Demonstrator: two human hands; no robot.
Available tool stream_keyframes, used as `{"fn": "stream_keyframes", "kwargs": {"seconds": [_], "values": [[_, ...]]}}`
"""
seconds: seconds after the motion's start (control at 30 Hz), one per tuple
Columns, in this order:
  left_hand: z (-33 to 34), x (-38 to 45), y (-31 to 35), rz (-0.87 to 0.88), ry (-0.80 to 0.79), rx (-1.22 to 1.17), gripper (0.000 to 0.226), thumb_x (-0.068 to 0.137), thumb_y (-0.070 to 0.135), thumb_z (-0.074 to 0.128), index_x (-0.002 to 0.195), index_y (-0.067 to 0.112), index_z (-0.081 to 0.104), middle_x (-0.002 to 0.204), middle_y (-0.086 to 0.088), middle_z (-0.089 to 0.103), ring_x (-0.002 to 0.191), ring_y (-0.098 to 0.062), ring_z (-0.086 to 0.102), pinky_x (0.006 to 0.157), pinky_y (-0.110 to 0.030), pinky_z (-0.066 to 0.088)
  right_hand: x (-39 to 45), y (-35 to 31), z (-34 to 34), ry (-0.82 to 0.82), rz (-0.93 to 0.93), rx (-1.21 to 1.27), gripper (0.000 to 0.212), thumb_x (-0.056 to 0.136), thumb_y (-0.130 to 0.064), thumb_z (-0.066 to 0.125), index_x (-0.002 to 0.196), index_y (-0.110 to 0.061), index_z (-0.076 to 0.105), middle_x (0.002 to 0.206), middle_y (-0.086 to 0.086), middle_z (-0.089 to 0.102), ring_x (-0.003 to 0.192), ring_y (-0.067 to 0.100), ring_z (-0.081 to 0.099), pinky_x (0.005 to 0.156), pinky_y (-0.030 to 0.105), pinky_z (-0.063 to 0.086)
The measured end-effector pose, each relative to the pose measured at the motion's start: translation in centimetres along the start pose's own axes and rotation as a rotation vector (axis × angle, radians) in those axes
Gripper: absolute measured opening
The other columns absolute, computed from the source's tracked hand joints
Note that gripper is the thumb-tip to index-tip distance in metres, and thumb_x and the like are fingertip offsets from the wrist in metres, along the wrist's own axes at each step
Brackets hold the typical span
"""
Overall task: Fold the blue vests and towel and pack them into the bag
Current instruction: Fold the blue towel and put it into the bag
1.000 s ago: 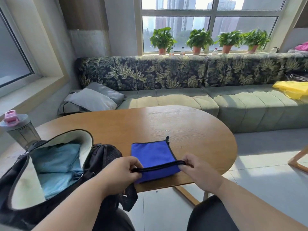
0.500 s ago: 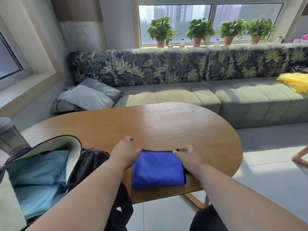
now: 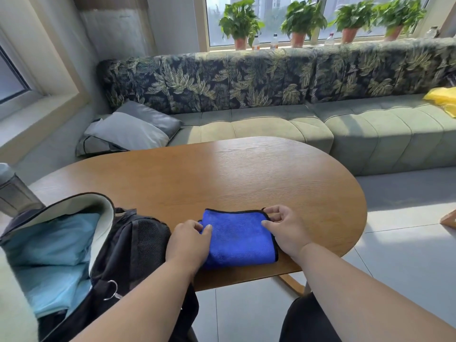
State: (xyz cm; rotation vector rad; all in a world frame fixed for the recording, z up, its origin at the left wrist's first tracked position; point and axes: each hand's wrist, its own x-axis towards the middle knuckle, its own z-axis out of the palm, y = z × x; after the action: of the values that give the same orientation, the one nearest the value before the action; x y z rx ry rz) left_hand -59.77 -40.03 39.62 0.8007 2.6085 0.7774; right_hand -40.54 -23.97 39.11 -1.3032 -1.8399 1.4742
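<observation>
Both forearms reach in from the near edge. The left hand (image 3: 188,244) lies on the left end of the folded blue towel (image 3: 240,238), thumb and forefinger curled together on the cloth there, pinching its edge. The right hand (image 3: 286,230) holds the towel's far right corner, fingers curled round the black piping. The towel lies flat between the two hands, near the front edge of the wooden table (image 3: 234,174), its black-trimmed border running along the far and right sides.

Just left of the left hand, touching the table's edge, sits the black bag (image 3: 138,245), unzipped with its pale-lined flap standing up. Inside it lie folded light blue vests (image 3: 53,257), stacked in layers; a metal ring hangs at the bag's front. No writing can be read on the bag or the towel.

Farther left of the grip, a grey bottle (image 3: 12,191) stands at the frame edge. Beyond the table runs a green sofa (image 3: 271,127) with a leaf-print back, a grey cushion (image 3: 133,129) to the left and a yellow cloth (image 3: 444,99) far right. Potted plants (image 3: 240,23) line the window sill behind.
</observation>
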Motion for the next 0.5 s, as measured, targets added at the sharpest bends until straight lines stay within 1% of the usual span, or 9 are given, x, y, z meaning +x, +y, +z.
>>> {"fn": "stream_keyframes", "kwargs": {"seconds": [0.03,0.07,0.13,0.17,0.2,0.27,0.37,0.47,0.5], "values": [[-0.1,-0.2,0.0,0.007,0.008,-0.003,0.023,0.097,0.046,0.063,0.093,0.025,0.071,0.107,-0.001,0.071,0.091,-0.021,0.064,0.079,-0.031,0.048,-0.2,-0.1,0.1,0.032,-0.008,0.018,0.021,0.090,-0.016,0.080,0.104,-0.029,0.072,0.090,0.000,0.076,0.089,0.024,0.075,0.085,0.051,0.062],[-0.2,-0.4,0.0,0.018,0.029,-0.020,0.022,0.097,0.042,0.063,0.084,0.025,0.069,0.100,-0.001,0.072,0.085,-0.020,0.063,0.076,-0.030,0.047,-0.6,-0.3,0.2,0.058,-0.021,0.038,0.020,0.090,-0.015,0.080,0.103,-0.027,0.072,0.092,0.003,0.075,0.090,0.025,0.074,0.084,0.050,0.063],[-0.6,-1.1,0.0,0.037,0.093,-0.079,0.028,0.097,0.034,0.063,0.074,0.019,0.068,0.082,0.000,0.071,0.075,-0.020,0.064,0.070,-0.031,0.047,-1.1,-0.5,0.4,0.081,-0.042,0.087,0.019,0.090,-0.011,0.080,0.102,-0.023,0.073,0.092,0.011,0.074,0.085,0.024,0.073,0.080,0.044,0.062],[-0.8,-1.5,0.0,0.035,0.119,-0.111,0.028,0.097,0.032,0.062,0.074,0.018,0.068,0.078,0.001,0.070,0.074,-0.021,0.064,0.069,-0.032,0.047,-1.4,-0.6,0.5,0.074,-0.048,0.090,0.018,0.090,-0.011,0.080,0.101,-0.022,0.073,0.091,0.014,0.074,0.080,0.020,0.071,0.077,0.041,0.061],[-1.1,-1.7,-0.1,0.020,0.124,-0.133,0.025,0.097,0.033,0.061,0.077,0.019,0.066,0.078,0.003,0.069,0.075,-0.020,0.063,0.070,-0.032,0.047,-1.5,-0.5,0.6,0.058,-0.054,0.069,0.017,0.090,-0.012,0.080,0.101,-0.022,0.072,0.090,0.015,0.073,0.075,0.017,0.069,0.074,0.037,0.060],[-1.4,-2.0,-0.5,-0.034,0.059,-0.120,0.017,0.099,0.035,0.059,0.088,0.022,0.063,0.085,0.006,0.068,0.081,-0.017,0.062,0.073,-0.032,0.043,-1.3,-0.2,0.9,0.046,-0.055,-0.003,0.016,0.090,-0.017,0.081,0.101,-0.024,0.071,0.085,0.013,0.073,0.071,0.012,0.066,0.071,0.033,0.056],[-1.5,-2.2,-0.9,-0.054,-0.036,-0.061,0.005,0.096,0.026,0.059,0.098,0.021,0.059,0.095,0.004,0.066,0.088,-0.020,0.060,0.076,-0.030,0.042,-0.8,-0.4,1.0,0.084,-0.044,-0.083,0.020,0.088,-0.025,0.083,0.103,-0.025,0.069,0.081,0.005,0.071,0.073,0.014,0.065,0.075,0.035,0.055],[-1.3,-3.0,-0.8,-0.027,-0.066,-0.049,0.010,0.092,0.019,0.059,0.102,0.021,0.056,0.096,0.004,0.063,0.082,-0.011,0.058,0.067,-0.029,0.041,-0.9,-0.5,1.0,0.109,-0.010,-0.099,0.019,0.089,-0.038,0.080,0.099,-0.027,0.068,0.086,-0.003,0.074,0.083,0.015,0.069,0.083,0.040,0.058],[-1.3,-3.3,-0.9,-0.020,-0.072,-0.055,0.012,0.093,0.018,0.059,0.103,0.021,0.054,0.098,0.004,0.062,0.082,-0.010,0.057,0.067,-0.028,0.041,-1.2,-0.4,1.0,0.122,0.009,-0.123,0.021,0.089,-0.043,0.078,0.097,-0.028,0.067,0.087,-0.007,0.074,0.085,0.014,0.069,0.084,0.041,0.058]]}}
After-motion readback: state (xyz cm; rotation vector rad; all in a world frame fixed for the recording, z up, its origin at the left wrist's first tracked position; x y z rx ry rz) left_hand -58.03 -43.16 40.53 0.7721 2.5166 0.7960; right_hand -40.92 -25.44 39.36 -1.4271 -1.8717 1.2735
